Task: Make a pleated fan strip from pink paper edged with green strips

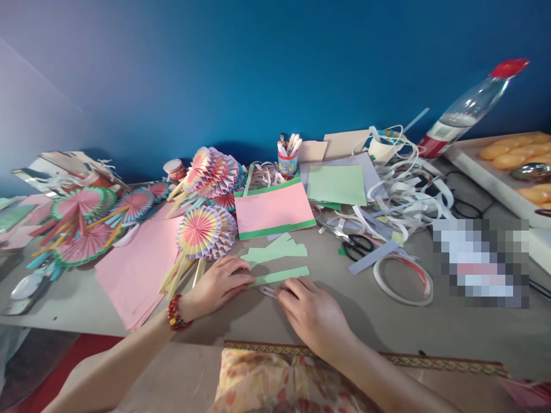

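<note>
A light green paper strip (pixel 286 275) lies flat on the table between my hands. My left hand (pixel 217 284), wearing a red bead bracelet, has its fingertips pinched at the strip's left end. My right hand (pixel 312 310) is curled just below the strip's right part, fingers closed. A small pale piece with a rounded end (pixel 267 291) sticks out from under its fingertips; its kind is unclear and the rest is covered. Just beyond lie more light green strips (pixel 275 251), overlapping. Behind these is a pink sheet with green borders (pixel 275 213).
Folded paper fans (pixel 206 232) and pink sheets (pixel 138 264) spread to the left. Black-handled scissors (pixel 359 246), a tape roll (pixel 428 287) and tangled paper strips (pixel 408 195) occupy the right. A pen cup (pixel 288 165) and a leaning bottle (pixel 465 115) stand by the wall.
</note>
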The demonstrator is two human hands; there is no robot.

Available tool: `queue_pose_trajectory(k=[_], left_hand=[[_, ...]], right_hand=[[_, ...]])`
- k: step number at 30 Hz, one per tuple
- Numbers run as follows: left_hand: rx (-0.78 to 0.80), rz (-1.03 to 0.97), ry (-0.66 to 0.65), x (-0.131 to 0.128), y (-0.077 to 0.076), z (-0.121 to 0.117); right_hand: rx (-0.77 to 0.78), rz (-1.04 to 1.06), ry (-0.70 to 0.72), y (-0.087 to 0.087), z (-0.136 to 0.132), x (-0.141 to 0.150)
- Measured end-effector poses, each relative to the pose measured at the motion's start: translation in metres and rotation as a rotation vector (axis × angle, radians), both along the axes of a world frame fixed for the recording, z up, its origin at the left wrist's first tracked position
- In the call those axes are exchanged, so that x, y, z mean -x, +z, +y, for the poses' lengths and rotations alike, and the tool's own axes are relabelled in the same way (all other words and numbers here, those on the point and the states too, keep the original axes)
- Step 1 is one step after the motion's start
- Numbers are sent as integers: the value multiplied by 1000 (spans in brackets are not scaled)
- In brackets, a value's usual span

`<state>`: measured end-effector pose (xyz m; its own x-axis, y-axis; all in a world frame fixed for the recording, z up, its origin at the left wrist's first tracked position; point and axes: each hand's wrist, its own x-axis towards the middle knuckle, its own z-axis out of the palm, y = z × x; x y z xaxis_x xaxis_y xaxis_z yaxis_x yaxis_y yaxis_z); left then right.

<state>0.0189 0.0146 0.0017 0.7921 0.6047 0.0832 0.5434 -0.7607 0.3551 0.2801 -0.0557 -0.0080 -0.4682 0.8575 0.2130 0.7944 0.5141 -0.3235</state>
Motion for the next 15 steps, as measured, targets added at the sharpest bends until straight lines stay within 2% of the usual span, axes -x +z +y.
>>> queue_pose_trajectory(k=[7, 15], left_hand=[[118, -42, 39, -4, 2, -2], [147, -57, 29, -6, 4, 2]], right_hand=[[-23, 12, -4, 0, 0, 3], [-30, -1, 15, -4, 0, 6]])
